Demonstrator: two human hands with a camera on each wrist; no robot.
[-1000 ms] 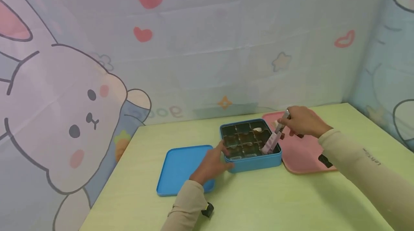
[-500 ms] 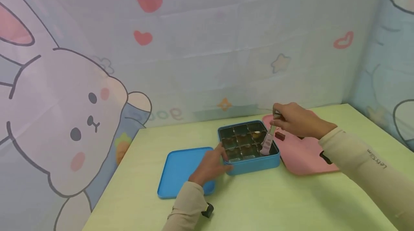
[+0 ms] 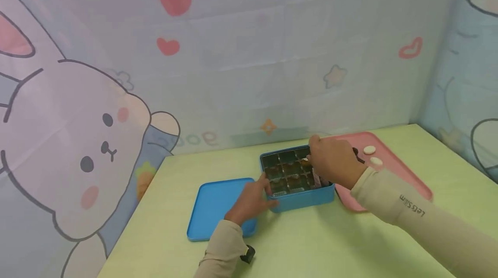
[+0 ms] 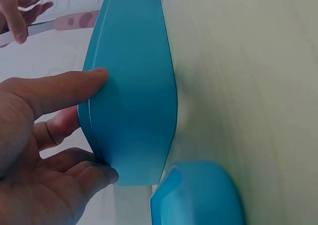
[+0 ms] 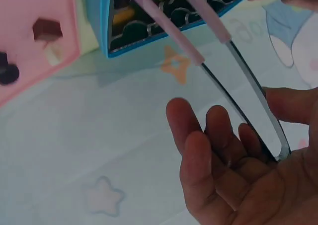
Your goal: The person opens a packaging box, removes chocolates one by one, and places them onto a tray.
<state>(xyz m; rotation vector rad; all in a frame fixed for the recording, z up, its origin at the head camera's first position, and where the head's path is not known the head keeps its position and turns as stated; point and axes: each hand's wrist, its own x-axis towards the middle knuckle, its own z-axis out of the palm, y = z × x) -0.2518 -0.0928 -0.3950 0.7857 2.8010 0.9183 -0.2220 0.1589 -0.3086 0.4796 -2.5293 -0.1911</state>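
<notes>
A blue box (image 3: 303,200) stands on the table with a dark divided insert (image 3: 287,157) inside. My left hand (image 3: 250,200) grips its near left corner; in the left wrist view the thumb lies on the outer wall (image 4: 134,86) and the fingers bend round the rim. My right hand (image 3: 336,161) hangs over the box's right side and holds metal tongs with pink arms (image 5: 203,11). The tongs' ends reach into the box, where the dark cells hide what lies between them. A yellow-brown piece (image 5: 123,15) sits in one cell.
Right of the box lies a pink tray (image 3: 404,178) with two white oval pieces (image 3: 369,150) and dark ones, among them a brown block (image 5: 47,30). A shallow blue lid (image 3: 218,204) lies to the left. A printed cloth (image 3: 249,75) hangs behind the table.
My right hand has moved left over the box with the tongs, now hiding most of them and uncovering white pieces on the pink tray. My left hand stays at the box corner.
</notes>
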